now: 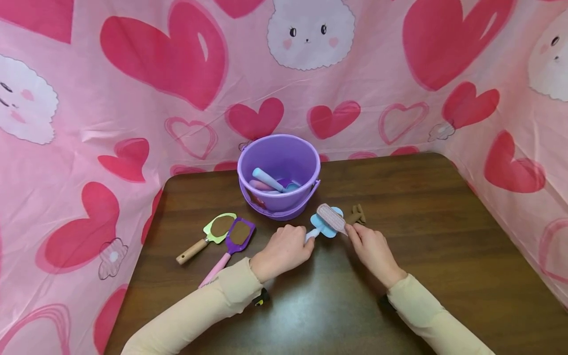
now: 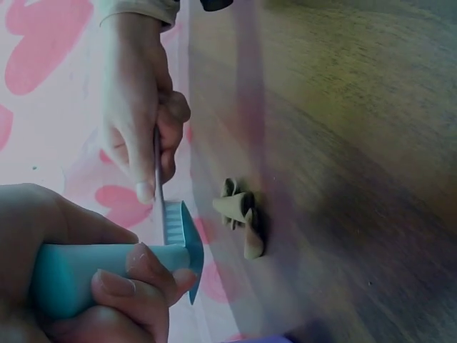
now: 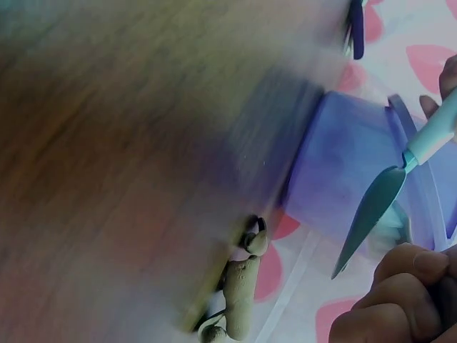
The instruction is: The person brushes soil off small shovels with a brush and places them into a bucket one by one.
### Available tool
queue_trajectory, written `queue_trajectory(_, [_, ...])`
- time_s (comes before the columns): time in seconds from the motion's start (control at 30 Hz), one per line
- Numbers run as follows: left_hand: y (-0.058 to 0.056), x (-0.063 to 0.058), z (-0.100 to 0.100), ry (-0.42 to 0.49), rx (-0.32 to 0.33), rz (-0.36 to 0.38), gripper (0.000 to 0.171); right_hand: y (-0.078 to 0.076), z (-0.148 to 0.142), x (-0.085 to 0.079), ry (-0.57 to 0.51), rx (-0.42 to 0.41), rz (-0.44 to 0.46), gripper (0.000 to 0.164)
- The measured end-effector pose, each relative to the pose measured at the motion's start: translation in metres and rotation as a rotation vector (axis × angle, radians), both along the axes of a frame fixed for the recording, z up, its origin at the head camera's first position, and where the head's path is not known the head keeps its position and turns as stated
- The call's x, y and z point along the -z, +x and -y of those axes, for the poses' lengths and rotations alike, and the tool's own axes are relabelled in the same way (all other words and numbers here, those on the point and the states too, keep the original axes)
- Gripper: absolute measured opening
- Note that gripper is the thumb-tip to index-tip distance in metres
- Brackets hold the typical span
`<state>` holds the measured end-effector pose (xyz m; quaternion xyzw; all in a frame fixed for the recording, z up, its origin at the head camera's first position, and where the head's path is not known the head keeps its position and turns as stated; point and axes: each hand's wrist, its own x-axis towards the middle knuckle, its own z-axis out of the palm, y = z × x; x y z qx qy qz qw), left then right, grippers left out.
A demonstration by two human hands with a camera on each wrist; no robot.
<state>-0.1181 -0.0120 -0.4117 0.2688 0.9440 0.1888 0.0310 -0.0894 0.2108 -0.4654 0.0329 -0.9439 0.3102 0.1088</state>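
Part of the blue spatula (image 1: 329, 231) was hidden beneath the brush (image 1: 331, 218), above the worktop (image 1: 443, 222). Left hand (image 1: 288, 248): fingers clamped round the spatula's handle. Right hand (image 1: 372, 251): fingers pinching the brush.

2 hands (image 1: 284, 251) (image 1: 372, 250), 1 brush (image 1: 332, 218), 3 paddles (image 1: 329, 231) (image 1: 221, 228) (image 1: 240, 233), 1 bucket (image 1: 286, 206), 2 handles (image 1: 268, 178) (image 1: 260, 185) inside, 1 table (image 1: 443, 236)

So this dark wood-grain table (image 1: 421, 222) is holding a purple bucket (image 1: 279, 203) near its back edge. A green tool (image 1: 220, 227) and a purple tool (image 1: 240, 232) are lying together off to the left, and some little brown pieces (image 1: 356, 217) are sitting on the right.
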Motion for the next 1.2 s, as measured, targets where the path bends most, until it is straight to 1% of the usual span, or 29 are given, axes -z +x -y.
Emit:
queue_trajectory(0.43, [0.001, 0.003, 0.001, -0.001, 0.001, -0.012, 0.036, -0.007, -0.003, -0.001, -0.041, 0.035, 0.019, 0.038])
queue_trajectory(0.6, [0.002, 0.006, 0.001, -0.018, -0.003, 0.007, 0.037, -0.006, -0.004, -0.003, -0.046, 0.034, 0.037, 0.038])
queue_trajectory(0.7, [0.002, 0.008, 0.000, -0.028, -0.008, 0.019, 0.039, -0.004, -0.003, -0.003, -0.036, -0.014, 0.011, 0.035])
queue_trajectory(0.8, [0.001, 0.007, 0.000, -0.034, -0.012, 0.011, 0.040, -0.001, -0.002, 0.000, 0.017, -0.084, -0.018, 0.031])
queue_trajectory(0.87, [0.001, 0.006, 0.000, -0.037, -0.014, 0.005, 0.040, 0.000, -0.002, 0.002, 0.055, -0.113, -0.029, 0.029])
queue_trajectory(0.97, [0.001, 0.003, 0.000, -0.029, -0.007, 0.000, 0.039, 0.001, -0.004, 0.004, 0.071, -0.088, -0.016, 0.028])
queue_trajectory(1.1, [0.003, 0.002, 0.000, -0.015, 0.002, -0.015, 0.038, -0.002, -0.008, 0.002, 0.032, -0.032, -0.014, 0.031])
queue_trajectory(1.2, [0.004, 0.002, 0.000, -0.011, 0.005, -0.015, 0.038, -0.004, -0.013, 0.001, 0.023, -0.007, -0.030, 0.035])
